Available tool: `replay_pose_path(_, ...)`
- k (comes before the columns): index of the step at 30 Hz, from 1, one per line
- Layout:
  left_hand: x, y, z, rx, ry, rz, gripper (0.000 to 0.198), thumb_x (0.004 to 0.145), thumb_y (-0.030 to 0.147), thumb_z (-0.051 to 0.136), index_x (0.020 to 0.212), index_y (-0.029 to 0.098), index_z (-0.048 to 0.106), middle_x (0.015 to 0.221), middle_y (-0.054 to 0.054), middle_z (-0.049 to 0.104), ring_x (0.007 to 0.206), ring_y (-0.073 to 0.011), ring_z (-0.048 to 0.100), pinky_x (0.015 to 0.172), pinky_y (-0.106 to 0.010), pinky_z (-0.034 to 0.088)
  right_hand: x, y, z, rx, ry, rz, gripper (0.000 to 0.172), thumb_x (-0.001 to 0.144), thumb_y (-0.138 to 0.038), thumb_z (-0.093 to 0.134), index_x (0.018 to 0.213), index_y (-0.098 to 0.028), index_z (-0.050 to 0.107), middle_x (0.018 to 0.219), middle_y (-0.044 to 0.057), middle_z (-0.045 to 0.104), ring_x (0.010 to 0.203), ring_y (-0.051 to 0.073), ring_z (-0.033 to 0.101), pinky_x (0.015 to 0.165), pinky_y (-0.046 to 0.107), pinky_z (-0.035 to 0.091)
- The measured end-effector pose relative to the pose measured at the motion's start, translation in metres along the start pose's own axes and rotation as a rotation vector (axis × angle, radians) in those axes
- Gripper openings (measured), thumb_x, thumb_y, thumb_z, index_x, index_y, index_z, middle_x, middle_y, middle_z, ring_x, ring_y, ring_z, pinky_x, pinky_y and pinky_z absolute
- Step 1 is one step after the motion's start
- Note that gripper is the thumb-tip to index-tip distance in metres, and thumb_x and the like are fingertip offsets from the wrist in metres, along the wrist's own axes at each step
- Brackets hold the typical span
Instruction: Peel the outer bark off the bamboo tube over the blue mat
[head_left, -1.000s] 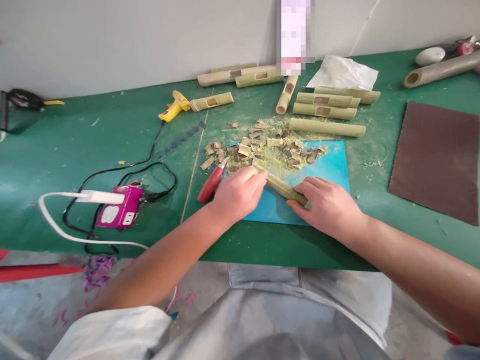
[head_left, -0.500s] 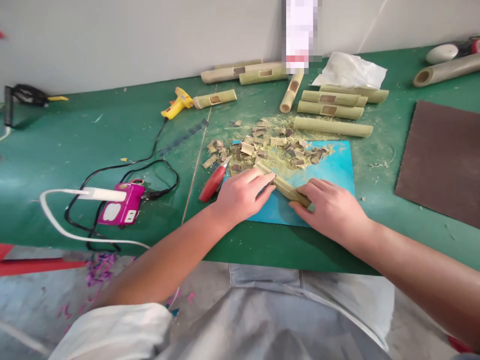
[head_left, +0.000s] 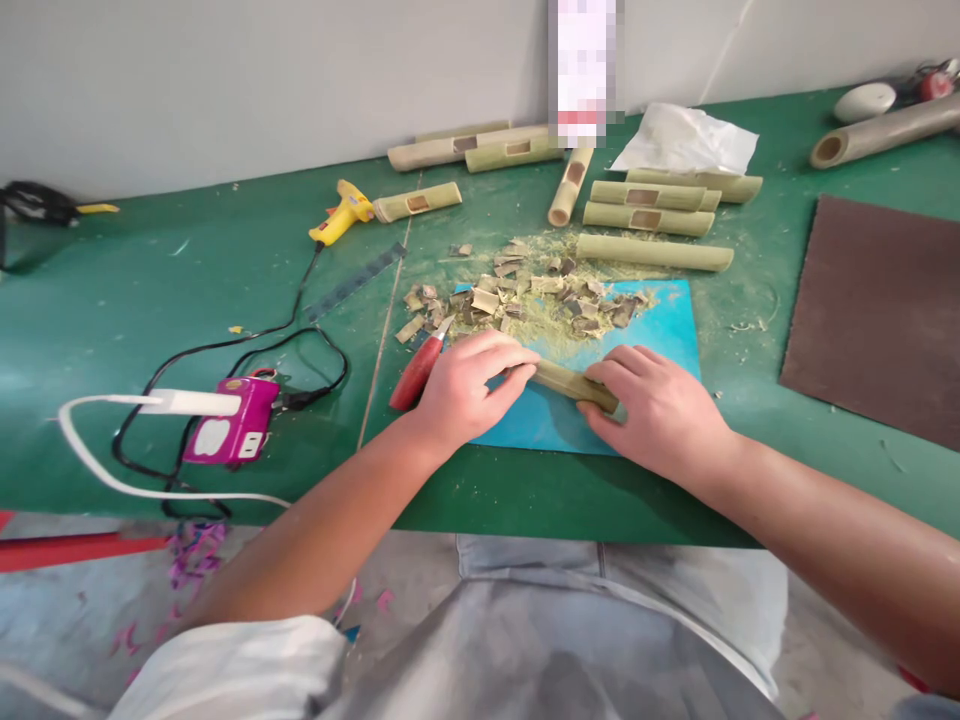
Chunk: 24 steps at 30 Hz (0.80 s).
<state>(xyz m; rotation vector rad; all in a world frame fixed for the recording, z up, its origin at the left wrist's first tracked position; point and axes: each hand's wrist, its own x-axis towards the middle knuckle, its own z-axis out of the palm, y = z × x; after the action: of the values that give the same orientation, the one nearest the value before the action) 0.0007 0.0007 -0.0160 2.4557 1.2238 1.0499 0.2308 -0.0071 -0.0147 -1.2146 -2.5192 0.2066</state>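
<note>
A short bamboo piece [head_left: 564,381] lies across the blue cutting mat [head_left: 660,335] near the table's front edge. My left hand [head_left: 465,385] is curled over its left end, fingers closed around it. My right hand [head_left: 660,410] presses on its right end, fingers bent over the stick. A red-handled knife [head_left: 415,369] lies on the table just left of my left hand, touched by neither hand. A heap of bamboo chips and shavings [head_left: 536,295] sits right behind the stick.
Several cut bamboo tubes [head_left: 649,210] lie at the back of the green table [head_left: 150,290]. A yellow glue gun [head_left: 337,215] trails its cord to a magenta power strip [head_left: 229,432] at left. A brown sheet [head_left: 877,300] lies at right, white plastic [head_left: 686,140] behind.
My left hand has slid along the bamboo piece and curled more tightly over its left end; the stick now lies flatter. My right hand stays on the right end.
</note>
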Motion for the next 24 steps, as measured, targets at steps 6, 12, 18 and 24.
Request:
replay_pose_path(6, 0.002, 0.002, 0.002, -0.027, 0.016, -0.036, 0.014, 0.088, 0.017, 0.062, 0.099, 0.021, 0.070, 0.088, -0.002, 0.073, 0.080, -0.0140, 0.064, 0.080, -0.030, 0.050, 0.003, 0.006, -0.001, 0.106, -0.011, -0.030, 0.017, 0.081, -0.024, 0.057, 0.092, -0.016, 0.065, 0.085, 0.008, 0.063, 0.080, 0.022, 0.054, 0.074, 0.035, 0.046)
replay_pose_path(12, 0.004, 0.005, 0.001, -0.124, -0.025, -0.148, 0.006, 0.084, 0.019, 0.067, 0.079, 0.019, 0.070, 0.081, -0.001, 0.071, 0.080, -0.0142, 0.063, 0.081, -0.030, 0.048, 0.004, 0.009, 0.001, 0.149, 0.009, -0.039, 0.019, 0.079, -0.023, 0.058, 0.094, -0.014, 0.066, 0.086, 0.008, 0.063, 0.081, 0.022, 0.056, 0.075, 0.035, 0.048)
replay_pose_path(18, 0.001, 0.005, 0.003, -0.326, -0.061, -0.266, 0.007, 0.082, 0.020, 0.070, 0.075, 0.018, 0.070, 0.087, -0.003, 0.070, 0.085, -0.0160, 0.065, 0.083, -0.030, 0.050, 0.004, 0.011, 0.002, 0.202, 0.001, -0.037, 0.018, 0.079, -0.022, 0.060, 0.094, -0.015, 0.066, 0.086, 0.009, 0.064, 0.082, 0.022, 0.057, 0.075, 0.036, 0.049)
replay_pose_path(24, 0.002, 0.003, 0.005, -0.258, -0.072, -0.257, 0.003, 0.081, 0.019, 0.070, 0.078, 0.019, 0.070, 0.086, -0.003, 0.069, 0.086, -0.0157, 0.063, 0.085, -0.030, 0.048, 0.005, 0.012, 0.001, 0.212, -0.013, -0.043, 0.016, 0.080, -0.023, 0.058, 0.092, -0.017, 0.065, 0.087, 0.009, 0.063, 0.082, 0.022, 0.057, 0.075, 0.035, 0.048)
